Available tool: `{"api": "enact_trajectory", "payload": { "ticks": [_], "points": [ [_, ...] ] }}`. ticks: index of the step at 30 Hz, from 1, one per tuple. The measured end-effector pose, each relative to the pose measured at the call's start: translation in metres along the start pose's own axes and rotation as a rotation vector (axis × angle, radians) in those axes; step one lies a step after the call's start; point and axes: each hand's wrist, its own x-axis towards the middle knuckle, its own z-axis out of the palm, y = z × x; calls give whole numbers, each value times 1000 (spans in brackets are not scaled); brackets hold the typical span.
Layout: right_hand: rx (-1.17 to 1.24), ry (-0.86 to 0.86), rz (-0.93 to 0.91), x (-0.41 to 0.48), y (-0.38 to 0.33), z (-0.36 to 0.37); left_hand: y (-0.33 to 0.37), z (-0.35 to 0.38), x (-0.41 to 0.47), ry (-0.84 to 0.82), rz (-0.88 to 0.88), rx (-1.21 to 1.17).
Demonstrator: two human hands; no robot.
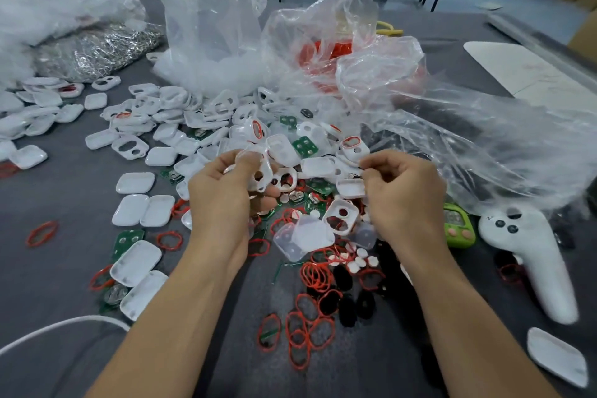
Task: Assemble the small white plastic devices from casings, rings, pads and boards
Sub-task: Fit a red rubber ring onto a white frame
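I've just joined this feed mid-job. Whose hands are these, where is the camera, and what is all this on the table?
There is no machine here. A person works with bare hands, filmed by one camera worn on their head and looking down. The left hand grips a white casing with holes. The right hand has curled fingers; what they pinch, if anything, is too small to tell. On the grey table lie loose casings, red rings, green boards, black pads and clear bags.
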Motion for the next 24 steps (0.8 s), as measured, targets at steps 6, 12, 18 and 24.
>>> {"api": "enact_trajectory", "payload": {
  "ticks": [6, 12, 18, 24],
  "points": [
    [-435, -210, -78, 12, 5, -7, 7, -2, -1, -167, -68, -82],
    [-386, -183, -42, 19, 10, -15, 6, -2, -2, -195, 1, 66],
    [-48, -6, -9, 18, 8, -22, 1, -1, 3, -187, 14, 131],
    [107, -67, 60, 18, 9, -18, -4, 1, 3, -197, 44, 207]
  ]
}}
